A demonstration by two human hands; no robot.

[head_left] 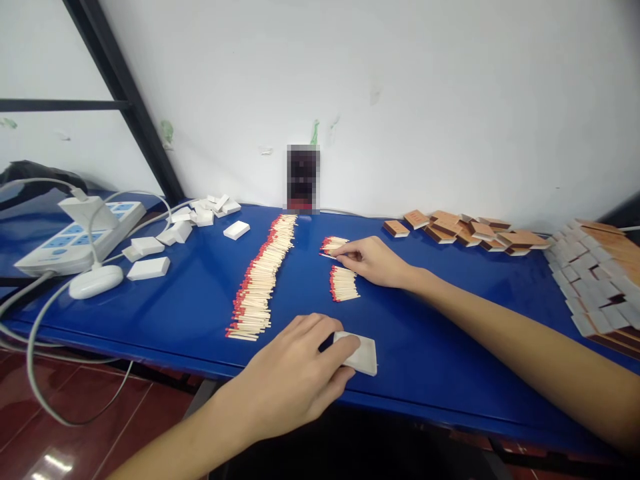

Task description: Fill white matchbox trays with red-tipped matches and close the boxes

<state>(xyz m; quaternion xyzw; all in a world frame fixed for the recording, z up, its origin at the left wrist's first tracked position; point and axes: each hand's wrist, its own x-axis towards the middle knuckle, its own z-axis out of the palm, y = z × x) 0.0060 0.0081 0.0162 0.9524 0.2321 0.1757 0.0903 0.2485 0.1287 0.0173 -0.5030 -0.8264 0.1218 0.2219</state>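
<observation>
My left hand (pixel 310 373) is closed on a white matchbox tray (pixel 367 357) near the front edge of the blue table. The tray's open side faces up, and part of it is hidden by my fingers. My right hand (pixel 375 261) pinches at the lower edge of a small group of red-tipped matches (pixel 334 245); its fingertips are pressed together on the matchsticks. Just below lies a second small group of matches (pixel 344 285). To the left, a long row of matches (pixel 260 280) runs from the back toward the front, red heads facing left.
White matchbox trays (pixel 149 268) lie scattered at the left beside a power strip (pixel 65 240) with cables. Brown matchbox sleeves (pixel 445 227) are piled at the back right. Stacked matchboxes (pixel 595 273) stand at the far right. A pixelated dark object (pixel 303 177) leans on the wall.
</observation>
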